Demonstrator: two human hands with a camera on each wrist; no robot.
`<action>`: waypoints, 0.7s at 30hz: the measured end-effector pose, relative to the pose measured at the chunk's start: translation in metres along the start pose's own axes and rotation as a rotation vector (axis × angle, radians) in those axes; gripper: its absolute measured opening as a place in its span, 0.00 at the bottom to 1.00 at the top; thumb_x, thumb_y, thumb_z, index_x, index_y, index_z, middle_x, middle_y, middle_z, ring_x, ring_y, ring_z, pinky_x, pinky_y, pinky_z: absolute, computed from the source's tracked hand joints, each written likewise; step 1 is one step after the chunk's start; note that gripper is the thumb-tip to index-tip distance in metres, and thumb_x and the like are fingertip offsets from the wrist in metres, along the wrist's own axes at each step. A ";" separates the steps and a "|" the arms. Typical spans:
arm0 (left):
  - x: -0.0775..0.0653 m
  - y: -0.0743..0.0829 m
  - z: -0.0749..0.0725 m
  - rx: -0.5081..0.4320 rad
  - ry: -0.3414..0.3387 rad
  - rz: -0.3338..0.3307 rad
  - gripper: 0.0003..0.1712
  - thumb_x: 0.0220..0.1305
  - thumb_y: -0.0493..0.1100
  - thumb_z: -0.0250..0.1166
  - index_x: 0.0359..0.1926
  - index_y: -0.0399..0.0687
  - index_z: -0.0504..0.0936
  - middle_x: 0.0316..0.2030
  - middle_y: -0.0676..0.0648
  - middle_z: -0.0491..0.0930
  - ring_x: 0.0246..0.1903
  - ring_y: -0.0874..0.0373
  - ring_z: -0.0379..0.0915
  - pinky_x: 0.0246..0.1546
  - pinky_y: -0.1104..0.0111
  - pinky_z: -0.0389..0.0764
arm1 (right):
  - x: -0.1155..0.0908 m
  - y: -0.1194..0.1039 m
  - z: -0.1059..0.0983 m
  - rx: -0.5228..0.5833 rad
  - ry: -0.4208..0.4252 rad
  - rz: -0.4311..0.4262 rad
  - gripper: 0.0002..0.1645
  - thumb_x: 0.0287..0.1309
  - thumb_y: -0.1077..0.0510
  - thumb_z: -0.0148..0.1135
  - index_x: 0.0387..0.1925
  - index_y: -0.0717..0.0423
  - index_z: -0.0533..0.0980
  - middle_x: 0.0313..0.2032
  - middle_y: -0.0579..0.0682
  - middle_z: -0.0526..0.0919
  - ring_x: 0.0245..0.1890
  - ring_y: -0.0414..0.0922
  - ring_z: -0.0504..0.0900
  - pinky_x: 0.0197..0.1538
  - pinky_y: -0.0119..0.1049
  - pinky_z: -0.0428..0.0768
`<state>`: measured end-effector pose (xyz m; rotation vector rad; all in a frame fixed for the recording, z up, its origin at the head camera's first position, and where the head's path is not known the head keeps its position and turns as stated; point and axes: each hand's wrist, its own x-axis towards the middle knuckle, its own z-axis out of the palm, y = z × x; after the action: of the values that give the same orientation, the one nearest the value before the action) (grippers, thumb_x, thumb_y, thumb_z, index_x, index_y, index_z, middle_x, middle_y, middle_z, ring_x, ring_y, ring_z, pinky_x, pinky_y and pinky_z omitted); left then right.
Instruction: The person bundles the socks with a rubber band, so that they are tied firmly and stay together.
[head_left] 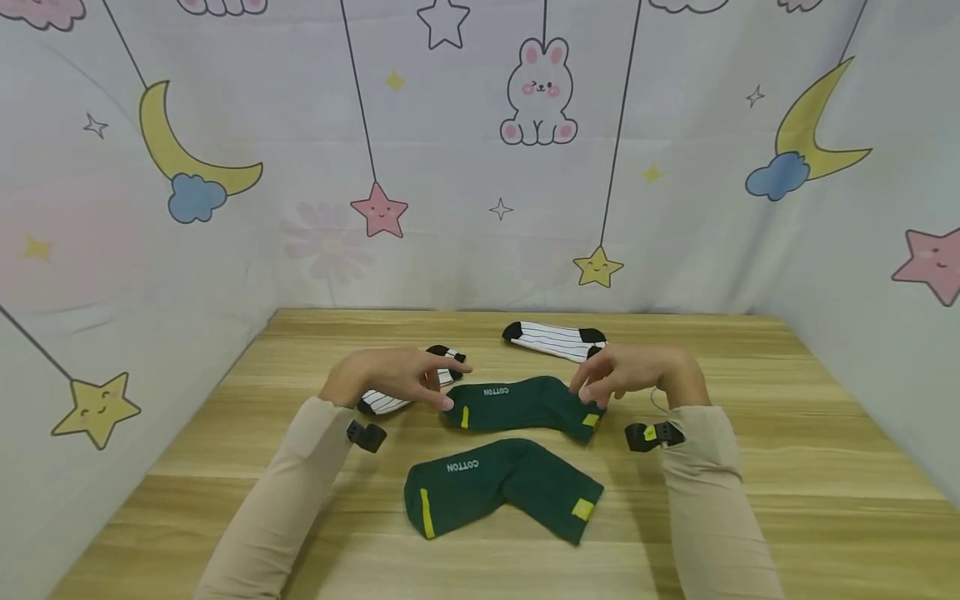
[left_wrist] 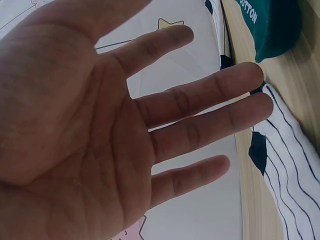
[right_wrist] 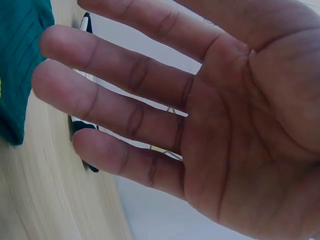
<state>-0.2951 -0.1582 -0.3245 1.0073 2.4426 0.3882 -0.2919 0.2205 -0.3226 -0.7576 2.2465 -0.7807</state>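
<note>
Two dark green socks lettered COTTON lie flat: the farther one [head_left: 517, 406] stretches between both hands, the nearer one [head_left: 480, 492] is bent at the heel. My left hand [head_left: 393, 372] hovers over the farther green sock's toe end, fingers extended and holding nothing. Beneath it, a white striped sock [head_left: 386, 402] with black ends is partly covered by the hand. Above the cuff end of that green sock is my right hand [head_left: 637, 371], its fingers relaxed and its palm bare in the right wrist view. Another white striped sock [head_left: 551, 340] lies farther back, one end partly behind the right hand.
The socks lie on a wood-grain table [head_left: 787, 517]. White curtains [head_left: 465, 275] printed with stars, moons and a rabbit stand behind the table and along both sides. Each wrist wears a small black camera [head_left: 366, 435].
</note>
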 end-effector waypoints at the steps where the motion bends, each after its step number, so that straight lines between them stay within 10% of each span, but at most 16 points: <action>1: 0.000 0.000 0.000 -0.002 -0.007 -0.007 0.38 0.69 0.58 0.64 0.75 0.55 0.64 0.47 0.51 0.83 0.49 0.56 0.79 0.55 0.54 0.76 | 0.001 -0.001 0.000 0.011 -0.010 0.005 0.23 0.70 0.53 0.60 0.59 0.65 0.76 0.51 0.59 0.83 0.45 0.52 0.84 0.54 0.57 0.76; 9: 0.001 0.004 0.002 -0.026 -0.077 -0.076 0.32 0.68 0.59 0.65 0.70 0.59 0.72 0.45 0.53 0.83 0.51 0.56 0.78 0.56 0.54 0.75 | 0.006 -0.007 0.003 0.017 -0.059 0.013 0.22 0.69 0.55 0.61 0.57 0.65 0.78 0.48 0.58 0.85 0.42 0.54 0.84 0.52 0.56 0.78; 21: 0.007 0.010 0.007 -0.048 -0.135 0.020 0.28 0.68 0.57 0.65 0.65 0.53 0.77 0.37 0.55 0.82 0.39 0.60 0.77 0.46 0.62 0.76 | 0.018 -0.017 0.012 0.032 -0.113 0.008 0.20 0.66 0.57 0.65 0.56 0.63 0.79 0.50 0.56 0.85 0.47 0.50 0.84 0.56 0.52 0.77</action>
<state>-0.2904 -0.1458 -0.3283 1.0056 2.2940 0.3711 -0.2894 0.1934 -0.3255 -0.7581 2.1298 -0.7493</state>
